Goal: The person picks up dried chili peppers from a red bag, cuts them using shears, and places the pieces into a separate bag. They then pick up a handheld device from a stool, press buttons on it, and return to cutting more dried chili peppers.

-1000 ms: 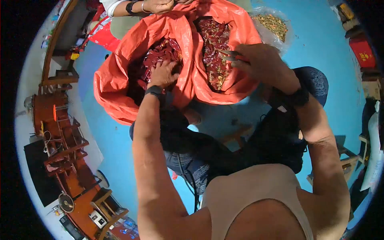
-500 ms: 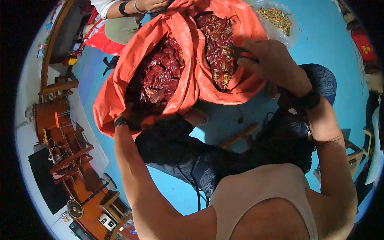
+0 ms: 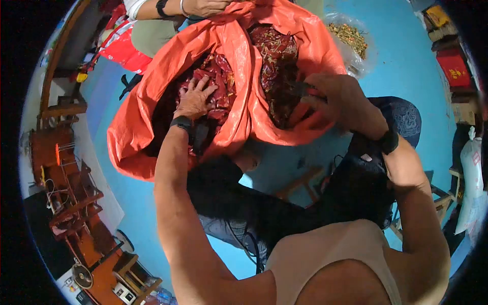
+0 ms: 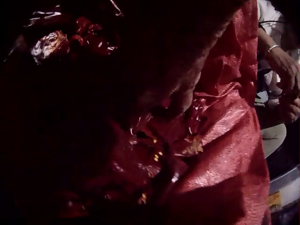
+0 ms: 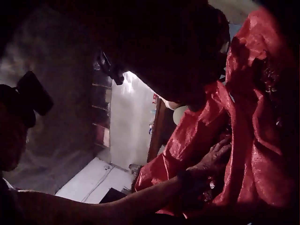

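In the head view my left hand (image 3: pixel 194 103) lies with fingers spread on dark red dried chilies (image 3: pixel 221 81) inside the left orange-red sack (image 3: pixel 131 127). The left wrist view is very dark; some chilies (image 4: pixel 145 166) and the sack wall (image 4: pixel 234 136) show beside the hand. Over the near right edge of the second sack (image 3: pixel 325 56), my right hand (image 3: pixel 348 104) grips a pair of scissors (image 3: pixel 301 90), blades pointing left and mostly in shadow. Beneath them lie chilies mixed with pale stems (image 3: pixel 274 46).
Across the sacks, another person's hand (image 3: pixel 206 7) is at the far rim. A clear plastic bag of chili stems (image 3: pixel 351 40) rests on the blue floor (image 3: pixel 406 56) at the far right. A red and white bag (image 3: pixel 127 53) sits at the far left. Wooden furniture (image 3: pixel 76 203) lines the left side.
My left hand drew back to the near side of the left sack, then moved forward onto the chilies again. The right hand stays by the right sack with the scissors.
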`<state>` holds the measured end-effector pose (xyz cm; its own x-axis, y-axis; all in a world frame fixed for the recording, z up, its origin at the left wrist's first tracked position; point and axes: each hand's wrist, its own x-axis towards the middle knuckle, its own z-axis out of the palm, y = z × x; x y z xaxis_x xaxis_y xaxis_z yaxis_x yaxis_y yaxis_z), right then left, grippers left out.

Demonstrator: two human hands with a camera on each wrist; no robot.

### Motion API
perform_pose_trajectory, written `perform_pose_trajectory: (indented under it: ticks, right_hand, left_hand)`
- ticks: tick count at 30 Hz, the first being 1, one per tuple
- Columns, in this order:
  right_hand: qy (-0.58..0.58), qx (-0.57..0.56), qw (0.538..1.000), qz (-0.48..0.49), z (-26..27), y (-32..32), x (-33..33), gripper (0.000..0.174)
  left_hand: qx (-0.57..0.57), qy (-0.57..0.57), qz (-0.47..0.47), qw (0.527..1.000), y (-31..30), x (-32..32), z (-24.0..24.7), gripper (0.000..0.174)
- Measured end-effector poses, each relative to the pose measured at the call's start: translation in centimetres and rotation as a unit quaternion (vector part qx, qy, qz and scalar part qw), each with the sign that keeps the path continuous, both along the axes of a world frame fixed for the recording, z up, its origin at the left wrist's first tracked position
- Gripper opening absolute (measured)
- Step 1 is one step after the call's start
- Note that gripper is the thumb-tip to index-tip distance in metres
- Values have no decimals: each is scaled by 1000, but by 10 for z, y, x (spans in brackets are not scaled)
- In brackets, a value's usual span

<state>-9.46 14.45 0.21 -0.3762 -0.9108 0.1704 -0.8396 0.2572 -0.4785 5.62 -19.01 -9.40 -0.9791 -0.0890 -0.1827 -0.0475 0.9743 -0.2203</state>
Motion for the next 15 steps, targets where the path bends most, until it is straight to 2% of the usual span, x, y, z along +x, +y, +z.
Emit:
perform_pose_trajectory:
  ticks: [1,3,4,6,7,9,11,12,15]
  right_hand:
    - [2,5,1000,-4,1,1,-1,30]
    - [16,11,1000,-17,2,5,-1,29]
    - [17,16,999,-23,2,7,-2,29]
    - [10,45,998,-44,4,10,-6,29]
    - [5,49,998,-50,8,11,-5,29]
    - [-50,120,987,-99,17,12,-2,29]
    - [-19,89,992,-91,8,19,-5,29]
    - [20,60,995,-80,6,24,-6,29]
    - [4,46,995,-85,15,31,1,30]
  left_hand:
    - [5,2,-4,1000,-7,-2,-5,50]
    - [92,23,90,991,-40,1,-12,49]
    - [97,23,84,991,-57,6,-14,49]
    - [199,48,231,951,-89,27,-12,48]
    - [300,64,241,921,-100,45,-5,52]
    - [270,38,270,924,-124,67,-12,53]
    - [236,19,294,926,-137,73,-24,54]
    - [212,9,264,941,-141,72,-33,53]
    - [131,-26,180,975,-149,74,-49,51]
